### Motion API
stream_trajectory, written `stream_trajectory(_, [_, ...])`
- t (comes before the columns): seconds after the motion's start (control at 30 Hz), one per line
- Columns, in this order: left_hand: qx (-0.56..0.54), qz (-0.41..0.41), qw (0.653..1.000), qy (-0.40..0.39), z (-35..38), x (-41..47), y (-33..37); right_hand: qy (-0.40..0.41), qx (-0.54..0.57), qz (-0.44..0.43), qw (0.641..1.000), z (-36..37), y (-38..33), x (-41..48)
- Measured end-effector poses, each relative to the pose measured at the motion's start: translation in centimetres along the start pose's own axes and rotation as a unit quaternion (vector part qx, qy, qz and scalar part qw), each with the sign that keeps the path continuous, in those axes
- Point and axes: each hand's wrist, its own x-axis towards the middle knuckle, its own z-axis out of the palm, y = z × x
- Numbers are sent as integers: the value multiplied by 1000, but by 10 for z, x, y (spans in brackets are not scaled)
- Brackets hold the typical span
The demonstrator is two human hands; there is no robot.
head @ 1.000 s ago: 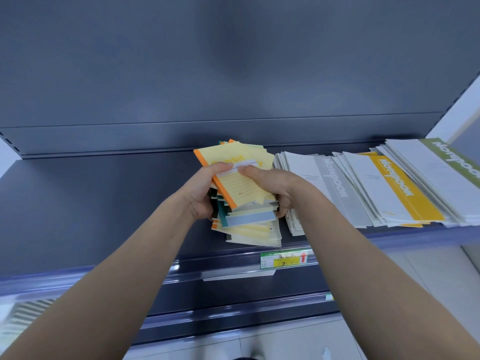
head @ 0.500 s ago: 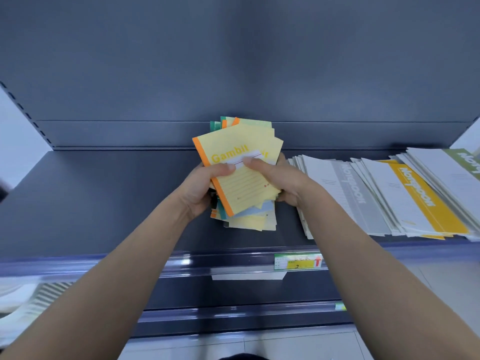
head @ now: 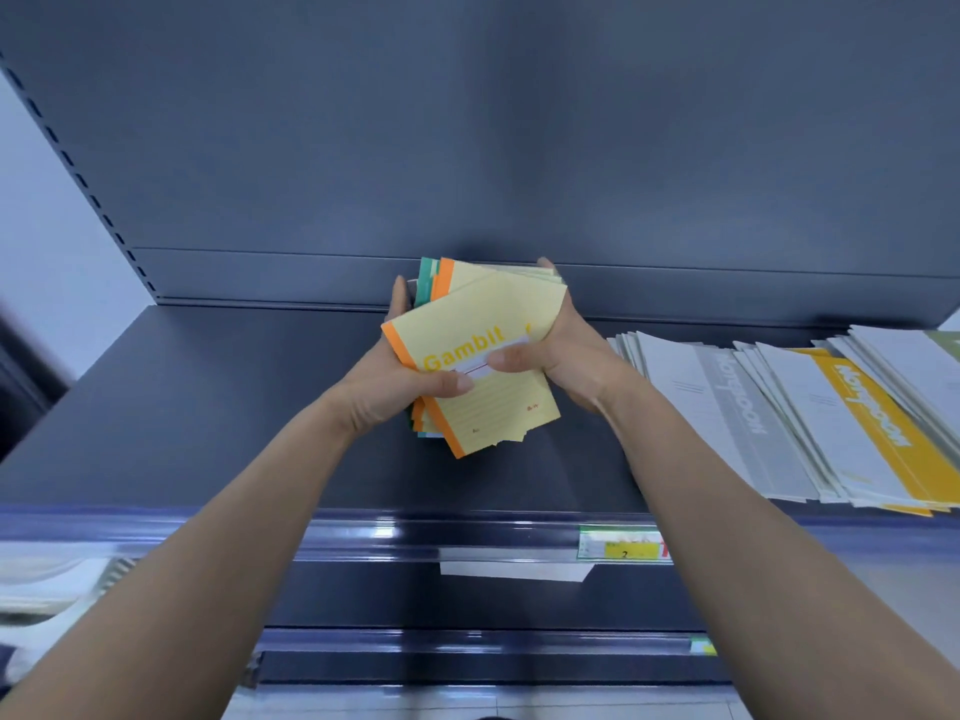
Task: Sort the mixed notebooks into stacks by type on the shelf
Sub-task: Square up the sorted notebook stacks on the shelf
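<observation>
1. Two hands hold one stack of small mixed paper notebooks (head: pixel 519 304) above the dark grey metal shelf (head: pixel 208 407). The stack sits over the shelf's middle, nearer the back edge than the front edge. Whether its lower end touches the shelf cannot be told.
2. Grip, left hand (head: pixel 400 381): fingers curled round the spine side of the stack, thumb pressed on the top cover.
3. Grip, right hand (head: pixel 571 356): fingers wrapped round the opposite side and the far end, thumb pressed on the same cover. The two thumb tips lie just apart at mid-cover.
4. Key relation: the top item is a pale yellow notebook with an orange spine (head: pixel 488 407). Its long axis runs front to back, with the near end swung slightly right. The spine faces the left hand and the open edge faces the right hand.
5. Judgement: the next move is probably to slide this top notebook off the stack. The left hand is nearer the left part of the shelf. The right hand is nearer the fanned row of large white, grey and yellow paper notebooks (head: pixel 779 407) at the shelf's right end.
6. Legible writing:
   - "Gambit" in yellow on the top cover, above a white name panel.
   - Small red marks lower down cannot be read.
   - The large notebooks carry rotated lettering that cannot be read with certainty.
   - A green-and-yellow price label (head: pixel 621 545) on the shelf's front edge shows "2".
</observation>
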Motion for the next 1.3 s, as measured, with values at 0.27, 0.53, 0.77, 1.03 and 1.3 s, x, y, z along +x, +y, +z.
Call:
stream_trajectory(0.27, [86, 16, 996, 27, -8, 7, -10, 0, -40, -18, 999, 4, -3, 1])
stream_trajectory(0.53, [38, -20, 999, -30, -7, 7, -11, 6, 79, -8, 997, 18, 9, 3])
stream_trajectory(0.77, [-9, -11, 999, -41, 6, 5, -16, 60, 121, 29, 990, 23, 8, 12])
stream_trajectory(1.03, [-50, 6, 999, -18, 11, 7, 2, 62, 109, 28, 992, 19, -3, 14])
stream_trajectory(1.3, [-124, -14, 991, 41, 20, 9, -9, 21, 189, 62, 980, 13, 2, 13])
